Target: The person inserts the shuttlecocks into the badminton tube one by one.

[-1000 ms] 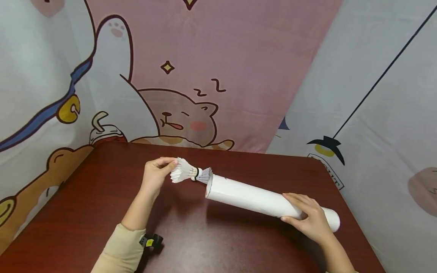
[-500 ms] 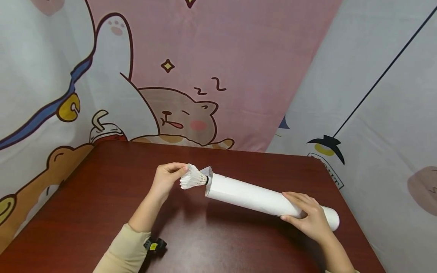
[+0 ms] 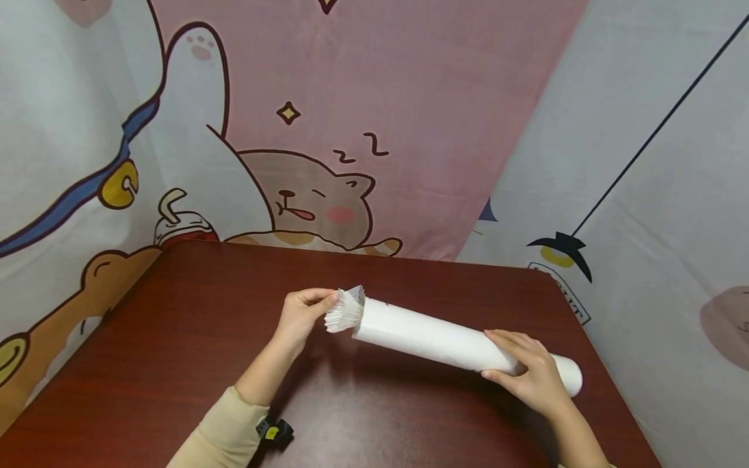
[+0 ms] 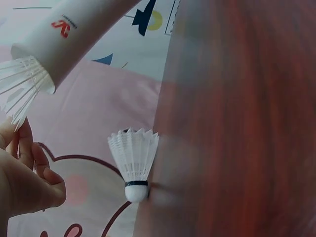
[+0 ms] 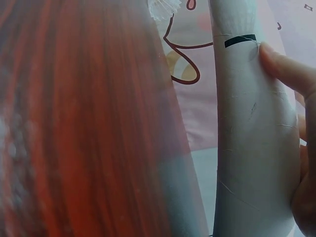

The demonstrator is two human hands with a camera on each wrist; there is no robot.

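My left hand point(image 3: 297, 317) pinches the feather edge of a white shuttlecock point(image 3: 343, 314) between thumb and fingertips. Its cork end is inside the near mouth of a long white shuttlecock tube point(image 3: 430, 335), hidden from sight, while the feather skirt sticks out. My right hand point(image 3: 529, 369) grips the tube near its far right end, thumb below and fingers over the top. The tube is held tilted above the table, mouth to the left. A second shuttlecock point(image 4: 133, 158) with a dark band at its cork lies on its side on the table, mostly behind the tube mouth in the head view.
A dark red wooden table point(image 3: 175, 338) spans the space below the hands. Behind and beside it hangs a cartoon-print cloth point(image 3: 421, 130). A small black device point(image 3: 276, 433) is worn at the left wrist.
My left hand has moved right and slightly down, bringing the shuttlecock from outside the tube to cork-first inside its mouth. The right hand and tube have stayed almost still.
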